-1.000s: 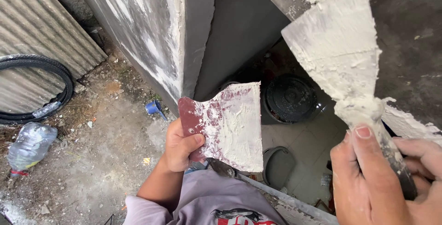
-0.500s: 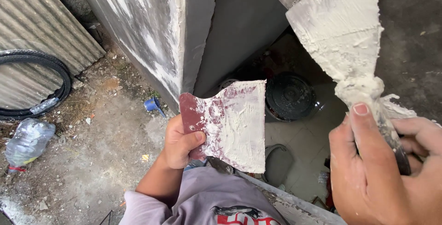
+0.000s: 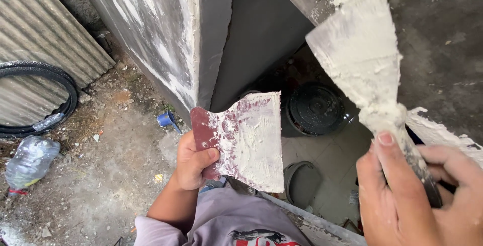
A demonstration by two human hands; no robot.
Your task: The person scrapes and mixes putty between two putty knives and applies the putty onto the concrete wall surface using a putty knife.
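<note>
Left hand [image 3: 193,163]: my fingers curl shut on the red grip edge of one plaster-coated scraper [image 3: 246,140].
Right hand [image 3: 417,195]: my fingers wrap tight on one putty knife [image 3: 365,59], forefinger laid along its neck.
Edges: the knife's blade lies flat on the dark wall [image 3: 443,39], beyond my fingertips.
Open room: a gap separates both blades.
Containers: one lidded black bucket [image 3: 314,107] below my fingers; contents hidden.
Ground: one plastic bottle [image 3: 30,160], one black hose [image 3: 48,75].

The person wears a pale lilac-grey short-sleeved cotton T-shirt [image 3: 221,223] with a dark and red printed graphic on the chest. The bare left hand [image 3: 193,163] and bare right hand [image 3: 417,195] have no gloves, rings or watch, and the nails are short.
</note>
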